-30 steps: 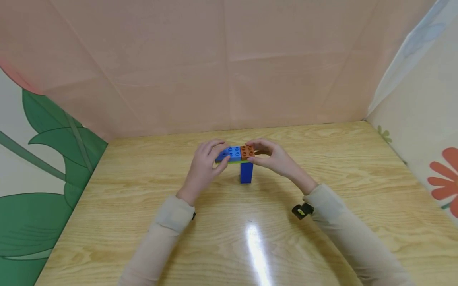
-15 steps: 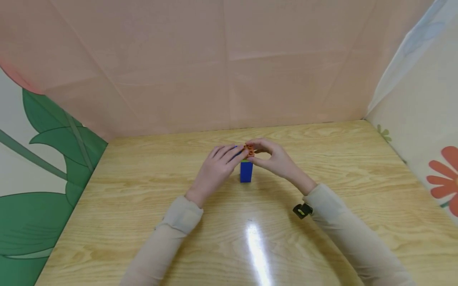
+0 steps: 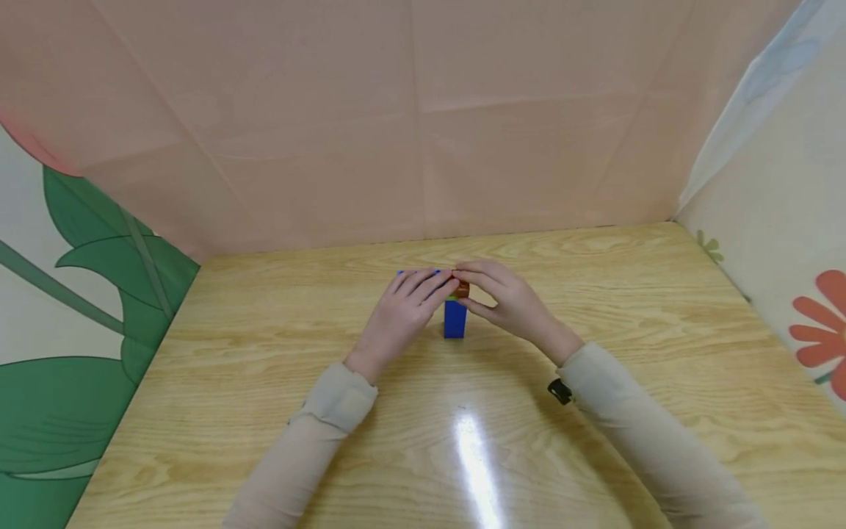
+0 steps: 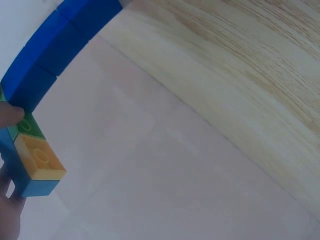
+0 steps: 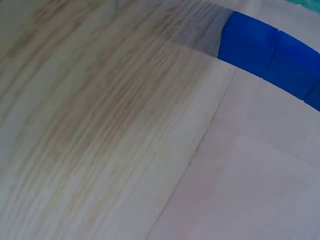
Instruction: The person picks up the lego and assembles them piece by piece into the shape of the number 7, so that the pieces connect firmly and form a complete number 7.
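Note:
On the table stands a blue brick tower topped by a short beam of toy bricks. My left hand lies over the beam, fingers stretched across its top. In the left wrist view, a thumb presses a green brick from below, and other fingers rest along a blue brick. A yellow brick shows its hollow underside there. My right hand pinches an orange-brown brick at the beam's right end. The right wrist view shows only stacked blue bricks, without that hand.
The tower stands towards the rear of a wood-grain table. A pink cloth wall rises behind it. Leaf and flower prints decorate the side walls. A black device sits at the right cuff.
My left hand has slid right, from pinching the beam's left part to lying across its top. My right hand's fingers have come further over the orange-brown brick. The tower has stayed in place.

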The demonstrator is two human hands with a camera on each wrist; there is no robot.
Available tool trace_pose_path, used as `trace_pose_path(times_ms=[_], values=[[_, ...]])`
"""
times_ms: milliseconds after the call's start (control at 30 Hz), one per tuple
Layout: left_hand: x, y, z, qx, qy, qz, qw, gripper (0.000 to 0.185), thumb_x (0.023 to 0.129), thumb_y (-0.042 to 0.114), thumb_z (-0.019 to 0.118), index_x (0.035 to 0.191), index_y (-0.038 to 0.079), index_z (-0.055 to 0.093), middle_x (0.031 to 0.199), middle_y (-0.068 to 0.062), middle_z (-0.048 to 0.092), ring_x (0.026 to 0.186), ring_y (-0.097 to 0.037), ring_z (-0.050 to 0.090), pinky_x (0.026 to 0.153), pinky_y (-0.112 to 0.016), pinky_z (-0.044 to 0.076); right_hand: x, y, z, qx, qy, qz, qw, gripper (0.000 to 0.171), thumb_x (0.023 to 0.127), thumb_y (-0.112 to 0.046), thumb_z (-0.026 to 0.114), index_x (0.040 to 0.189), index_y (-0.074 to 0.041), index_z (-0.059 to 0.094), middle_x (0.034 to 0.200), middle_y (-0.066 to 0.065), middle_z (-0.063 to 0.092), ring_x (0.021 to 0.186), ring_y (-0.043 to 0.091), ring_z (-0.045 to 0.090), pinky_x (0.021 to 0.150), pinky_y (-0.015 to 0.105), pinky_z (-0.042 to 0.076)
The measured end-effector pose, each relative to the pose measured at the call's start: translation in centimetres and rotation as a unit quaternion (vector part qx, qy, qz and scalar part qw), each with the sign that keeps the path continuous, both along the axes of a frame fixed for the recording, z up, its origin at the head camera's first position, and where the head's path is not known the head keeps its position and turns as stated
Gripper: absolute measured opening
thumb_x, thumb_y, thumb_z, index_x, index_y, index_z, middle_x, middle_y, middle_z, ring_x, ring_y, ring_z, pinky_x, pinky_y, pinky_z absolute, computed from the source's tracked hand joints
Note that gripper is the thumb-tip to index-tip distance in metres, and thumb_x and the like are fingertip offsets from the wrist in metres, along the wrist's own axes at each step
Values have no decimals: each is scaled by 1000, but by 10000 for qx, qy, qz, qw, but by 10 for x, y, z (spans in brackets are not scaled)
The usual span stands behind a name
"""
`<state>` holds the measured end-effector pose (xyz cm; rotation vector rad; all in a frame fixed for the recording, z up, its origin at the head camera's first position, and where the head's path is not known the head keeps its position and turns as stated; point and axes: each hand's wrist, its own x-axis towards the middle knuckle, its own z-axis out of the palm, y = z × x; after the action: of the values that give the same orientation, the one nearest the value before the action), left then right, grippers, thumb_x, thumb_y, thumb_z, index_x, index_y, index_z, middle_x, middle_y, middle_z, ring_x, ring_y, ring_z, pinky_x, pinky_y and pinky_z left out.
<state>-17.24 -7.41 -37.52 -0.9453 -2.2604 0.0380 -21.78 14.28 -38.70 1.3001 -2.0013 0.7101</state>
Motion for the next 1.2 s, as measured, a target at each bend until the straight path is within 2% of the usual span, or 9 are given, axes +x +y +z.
trace_pose_path(times_ms=[133, 200, 300, 500, 733, 1033, 1200], values=[[0, -1, -2, -29, -11, -6, 10000, 49, 89, 2, 63, 135, 17, 54, 137, 1, 57, 124, -18, 53, 105, -34, 45, -2, 1, -3, -68, 239, 103, 9996, 38, 84, -14, 73, 114, 6, 65, 113, 21, 66, 103, 32, 64, 93, 33, 53], [-1, -1, -2, -3, -10, -34, 10000, 49, 89, 2, 63, 135, 16, 54, 137, 1, 57, 124, -18, 53, 105, -34, 45, -2, 1, -4, -98, 299, 126, 9994, 37, 91, -22, 63, 115, 7, 65, 113, 22, 66, 103, 33, 65, 95, 30, 52], [-1, -1, -3, 65, -16, -94, 9999, 49, 89, 1, 62, 135, 16, 54, 136, 1, 58, 124, -18, 54, 105, -34, 45, -1, 2, -4, -146, 328, 125, 9993, 41, 95, -27, 55, 116, 7, 64, 113, 23, 66, 103, 33, 65, 99, 25, 50], [-3, -1, -6, 196, 99, -137, 9997, 48, 89, 3, 63, 134, 17, 56, 135, 2, 59, 123, -17, 55, 105, -34, 45, 0, 1, -6, -225, 253, 96, 9994, 41, 95, -27, 55, 117, 7, 64, 115, 24, 66, 104, 34, 65, 103, 20, 45], [-4, -1, -11, 357, 249, -144, 9989, 48, 87, 7, 67, 133, 18, 57, 134, 3, 59, 122, -16, 55, 104, -33, 45, 1, -1, -8, -358, 65, 40, 9993, 39, 94, -25, 57, 117, 6, 64, 116, 22, 66, 104, 34, 65, 98, 25, 50], [-5, -3, -14, 113, 309, -167, 9993, 50, 89, 3, 63, 135, 20, 55, 136, 1, 58, 123, -17, 54, 106, -34, 45, 2, 0, -6, -466, -196, 67, 9987, 40, 95, -27, 53, 115, 5, 66, 117, 22, 66, 104, 34, 66, 100, 18, 47], [-5, -3, -13, 32, 317, -191, 9993, 51, 88, 1, 63, 134, 22, 55, 137, 0, 57, 124, -18, 54, 106, -35, 44, 2, 1, -5, -204, 184, -130, 9995, 35, 88, -19, 68, 116, 2, 65, 117, 19, 67, 104, 31, 67, 92, 30, 54]])
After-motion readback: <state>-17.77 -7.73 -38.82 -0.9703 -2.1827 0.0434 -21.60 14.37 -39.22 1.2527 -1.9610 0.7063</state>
